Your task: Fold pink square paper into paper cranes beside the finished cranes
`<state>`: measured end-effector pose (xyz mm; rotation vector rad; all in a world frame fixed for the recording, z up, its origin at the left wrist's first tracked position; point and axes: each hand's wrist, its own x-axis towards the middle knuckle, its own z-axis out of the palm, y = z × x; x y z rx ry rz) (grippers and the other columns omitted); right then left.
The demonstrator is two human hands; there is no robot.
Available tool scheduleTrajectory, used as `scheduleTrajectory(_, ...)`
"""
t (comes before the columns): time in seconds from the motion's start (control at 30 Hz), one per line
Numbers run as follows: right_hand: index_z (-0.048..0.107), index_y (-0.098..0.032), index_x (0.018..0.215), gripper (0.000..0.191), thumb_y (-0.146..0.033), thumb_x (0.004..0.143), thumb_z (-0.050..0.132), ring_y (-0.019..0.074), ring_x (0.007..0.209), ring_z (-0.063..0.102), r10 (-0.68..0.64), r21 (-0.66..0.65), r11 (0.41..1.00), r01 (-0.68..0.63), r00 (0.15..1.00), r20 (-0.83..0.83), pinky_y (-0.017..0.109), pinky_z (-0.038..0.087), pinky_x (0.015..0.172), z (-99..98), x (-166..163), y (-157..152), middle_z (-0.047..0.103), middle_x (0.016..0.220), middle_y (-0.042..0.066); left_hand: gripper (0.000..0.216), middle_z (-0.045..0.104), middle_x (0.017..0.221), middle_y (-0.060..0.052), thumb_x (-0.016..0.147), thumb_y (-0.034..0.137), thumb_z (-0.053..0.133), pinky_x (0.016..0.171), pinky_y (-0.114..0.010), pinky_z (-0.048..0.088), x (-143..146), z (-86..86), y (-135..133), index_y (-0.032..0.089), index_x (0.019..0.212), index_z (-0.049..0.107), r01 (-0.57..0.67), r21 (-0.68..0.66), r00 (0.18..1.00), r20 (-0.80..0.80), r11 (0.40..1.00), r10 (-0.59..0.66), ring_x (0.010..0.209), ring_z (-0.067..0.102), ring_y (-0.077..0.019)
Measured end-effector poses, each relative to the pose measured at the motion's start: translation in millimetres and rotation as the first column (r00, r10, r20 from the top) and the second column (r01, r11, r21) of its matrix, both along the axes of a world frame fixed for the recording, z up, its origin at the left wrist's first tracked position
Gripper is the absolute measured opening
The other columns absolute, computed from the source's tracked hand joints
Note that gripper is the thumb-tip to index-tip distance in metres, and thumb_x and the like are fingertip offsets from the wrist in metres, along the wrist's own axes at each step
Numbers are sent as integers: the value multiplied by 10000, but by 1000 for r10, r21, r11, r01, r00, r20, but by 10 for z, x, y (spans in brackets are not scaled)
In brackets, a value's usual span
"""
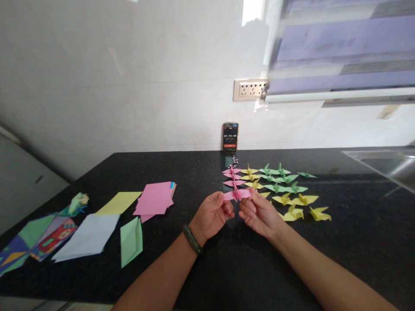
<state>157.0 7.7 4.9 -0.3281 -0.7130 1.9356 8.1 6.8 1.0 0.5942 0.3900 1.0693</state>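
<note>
A pink paper crane (pixel 237 194) is held up between my two hands, its wings spread wide. My left hand (pixel 212 215) pinches the left wing tip between thumb and finger. On the other side my right hand (pixel 261 214) grips the right wing tip the same way. Just behind it, a short column of pink cranes (pixel 232 176) sits on the counter. To their right stand rows of yellow cranes (pixel 293 211) and green cranes (pixel 282 177); my right hand hides part of the nearer ones.
A black countertop (pixel 194 268) runs along the wall. At left lie pink paper sheets (pixel 154 198), a yellow sheet (pixel 118 203), white sheets (pixel 89 235), a folded green paper (pixel 131 242) and a colourful printed packet (pixel 45 242). A phone (pixel 230 137) leans on the wall; a sink (pixel 395 166) is at right.
</note>
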Motion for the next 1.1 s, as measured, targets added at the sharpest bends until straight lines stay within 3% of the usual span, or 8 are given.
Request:
scheduleTrajectory(0.23,489,-175,679,178,-279,804,563,28,386,344,8,52,999,-11,997,72,209,519,534,61,34,10,405,482,-89,191,536,576,11,743,274,610,568,-226,459,-12,8,9,133,669,505,1,19,1000,-23,1000,0,545,509,-78)
scheduleTrajectory(0.43,510,-170,679,227,-365,763,588,37,343,298,-123,150,986,67,905,408,197,410,407,150,161,61,351,437,-100,206,530,591,18,706,292,640,557,-226,445,-71,8,87,134,662,516,-70,20,981,-177,997,73,534,500,-72)
scheduleTrajectory(0.5,472,-172,614,289,-399,757,580,44,341,283,-272,247,957,154,771,576,182,309,364,135,228,114,351,416,-93,234,533,579,11,677,313,658,535,-217,427,-81,-12,121,122,642,528,-128,34,929,-346,991,132,508,490,-67)
scheduleTrajectory(0.57,435,-171,557,337,-408,731,598,49,370,286,-459,417,886,205,520,720,186,241,376,107,293,170,364,419,-80,261,530,561,10,641,331,678,516,-209,409,-82,-35,151,114,619,533,-194,54,848,-492,980,195,484,474,-58)
scheduleTrajectory(0.73,512,-171,565,293,-374,776,517,116,545,431,-759,754,650,-92,-28,651,240,323,525,66,387,258,473,554,-14,287,521,533,17,626,372,663,470,-196,368,-74,-85,201,119,606,531,-269,143,659,-694,952,290,447,448,-51)
scheduleTrajectory(0.87,563,-178,553,346,-370,821,457,160,636,468,-857,818,511,-265,-232,461,277,336,614,84,455,295,530,601,32,293,517,538,20,660,396,621,452,-189,354,-56,-108,240,129,602,514,-230,137,580,-776,963,249,443,442,-49)
scheduleTrajectory(1.0,603,-172,609,333,-368,830,448,175,636,469,-853,880,434,-194,-404,331,293,332,635,107,568,345,543,603,50,301,511,514,22,666,398,621,410,-179,307,5,-89,315,126,584,523,-196,114,503,-841,974,200,411,409,-40)
scheduleTrajectory(1.1,611,-168,629,310,-338,831,448,186,672,480,-847,912,378,-160,-459,270,302,331,664,117,632,366,561,630,63,293,519,510,19,646,382,646,393,-174,287,57,-51,406,125,579,521,-166,72,468,-872,983,143,401,410,-40)
